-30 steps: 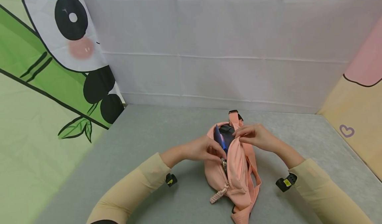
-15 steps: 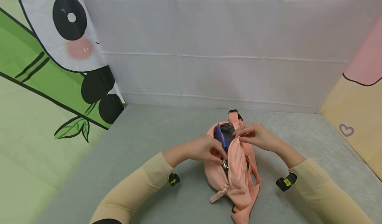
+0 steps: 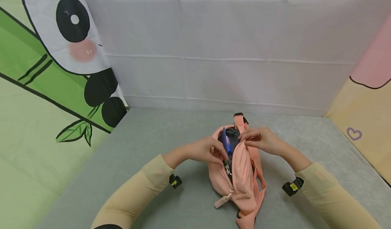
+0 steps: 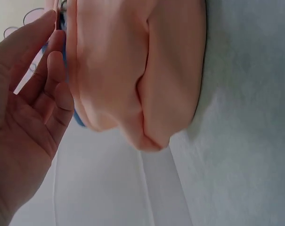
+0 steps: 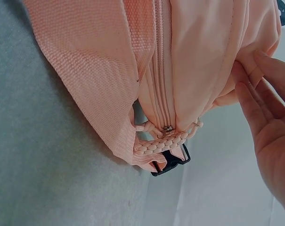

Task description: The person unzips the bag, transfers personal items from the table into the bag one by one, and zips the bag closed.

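Observation:
A pink sling bag (image 3: 241,178) lies on the grey table with its main pocket unzipped, showing a dark lining. Inside stands a flat blue item (image 3: 226,142). My left hand (image 3: 204,151) is at the left edge of the opening, thumb and fingertips pinching a small shiny metal item (image 3: 227,168) that is partly hidden; its kind cannot be made out. My right hand (image 3: 263,140) pinches the opposite edge of the opening and holds it aside. In the right wrist view, thumb and fingers grip the bag's fabric (image 5: 203,56).
A braided zipper pull (image 3: 224,201) hangs at the bag's near end. Its webbing strap (image 3: 259,195) runs along the right side, and a black buckle (image 3: 239,115) sits at the far end. Behind the table (image 3: 159,123) rises a white cloth backdrop (image 3: 213,52).
My left hand has shifted slightly left and up, with the metal item at its fingertips moving left too. The right hand keeps its grip on the bag's edge.

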Available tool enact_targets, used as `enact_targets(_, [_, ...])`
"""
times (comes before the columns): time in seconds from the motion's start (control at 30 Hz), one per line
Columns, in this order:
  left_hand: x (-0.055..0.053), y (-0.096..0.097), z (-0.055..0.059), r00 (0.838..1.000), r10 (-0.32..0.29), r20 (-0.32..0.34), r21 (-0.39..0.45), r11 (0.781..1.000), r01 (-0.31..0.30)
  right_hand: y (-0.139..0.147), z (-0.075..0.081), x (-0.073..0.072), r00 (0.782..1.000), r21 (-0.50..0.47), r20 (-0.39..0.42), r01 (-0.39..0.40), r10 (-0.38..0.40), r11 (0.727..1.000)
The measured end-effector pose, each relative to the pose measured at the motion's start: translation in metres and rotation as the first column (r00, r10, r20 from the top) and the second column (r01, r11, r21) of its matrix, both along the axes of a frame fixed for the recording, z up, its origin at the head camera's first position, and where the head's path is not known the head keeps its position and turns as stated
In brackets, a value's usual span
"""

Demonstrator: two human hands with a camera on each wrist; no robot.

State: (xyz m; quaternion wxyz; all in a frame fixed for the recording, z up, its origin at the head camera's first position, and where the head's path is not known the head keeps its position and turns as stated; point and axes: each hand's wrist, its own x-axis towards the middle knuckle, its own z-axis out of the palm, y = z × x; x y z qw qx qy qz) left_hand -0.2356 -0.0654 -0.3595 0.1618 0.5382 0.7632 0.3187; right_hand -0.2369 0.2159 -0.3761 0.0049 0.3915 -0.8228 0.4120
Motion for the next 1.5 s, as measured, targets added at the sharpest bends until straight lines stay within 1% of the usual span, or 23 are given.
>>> enact_targets(0.1, [-0.005, -0.009, 0.001, 1.000, 0.015, -0.006, 0.066, 0.998, -0.015, -0.002, -0.001, 0.002, 1.000, -0.002, -0.007, 0.000, 0.000, 1.000])
enact_targets(0.2, [-0.010, -0.015, 0.001, 0.999, 0.041, -0.022, 0.087, 0.995, -0.039, -0.004, -0.001, 0.005, 1.000, -0.001, -0.008, 0.008, -0.008, 1.000])
enact_targets(0.37, [-0.016, -0.021, -0.004, 0.998, 0.059, -0.006, 0.049, 0.997, -0.058, -0.007, -0.002, 0.010, 1.000, -0.006, -0.006, 0.014, -0.014, 1.000])
enact_targets(0.57, [-0.018, -0.027, -0.011, 1.000, 0.020, -0.014, 0.016, 1.000, -0.020, -0.012, -0.004, 0.016, 0.999, -0.005, 0.023, 0.029, -0.029, 1.000])
enact_targets(0.67, [-0.016, -0.029, -0.011, 1.000, 0.014, -0.011, 0.023, 1.000, -0.014, -0.013, -0.004, 0.019, 0.999, -0.005, 0.032, 0.043, -0.043, 0.999])
enact_targets(0.77, [-0.012, -0.032, -0.010, 1.000, 0.022, 0.015, 0.046, 0.999, -0.023, -0.015, -0.004, 0.022, 0.998, -0.017, 0.031, 0.046, -0.046, 0.999])
enact_targets(0.87, [-0.006, -0.036, -0.006, 0.999, 0.020, 0.046, 0.089, 0.996, -0.024, -0.016, -0.003, 0.026, 0.999, -0.043, 0.015, 0.040, -0.040, 0.998])
enact_targets(1.03, [-0.001, -0.042, 0.001, 0.998, 0.011, 0.054, 0.164, 0.986, -0.019, -0.017, 0.004, 0.033, 0.997, -0.057, -0.050, 0.060, -0.062, 0.997])
enact_targets(1.17, [0.000, -0.047, 0.001, 0.998, 0.010, 0.069, 0.228, 0.973, -0.025, -0.017, 0.011, 0.038, 0.992, -0.059, -0.089, 0.084, -0.090, 0.995])
enact_targets(1.23, [0.001, -0.048, 0.001, 0.997, 0.023, 0.075, 0.254, 0.966, -0.042, -0.018, 0.013, 0.039, 0.989, -0.068, -0.104, 0.095, -0.102, 0.993])
enact_targets(1.3, [0.003, -0.049, 0.000, 0.998, 0.037, 0.058, 0.242, 0.969, -0.050, -0.019, 0.013, 0.040, 0.988, -0.061, -0.106, 0.103, -0.109, 0.993])
enact_targets(1.37, [0.005, -0.048, 0.000, 0.999, 0.046, 0.018, 0.194, 0.980, -0.049, -0.022, 0.012, 0.041, 0.989, -0.040, -0.102, 0.101, -0.105, 0.994])
enact_targets(1.43, [0.007, -0.046, -0.001, 0.999, 0.042, -0.018, 0.139, 0.990, -0.039, -0.024, 0.010, 0.043, 0.992, -0.014, -0.082, 0.090, -0.091, 0.996])
enact_targets(1.5, [0.008, -0.045, -0.003, 0.998, 0.032, -0.045, 0.112, 0.993, -0.027, -0.028, 0.009, 0.045, 0.994, 0.008, -0.060, 0.090, -0.089, 0.996])
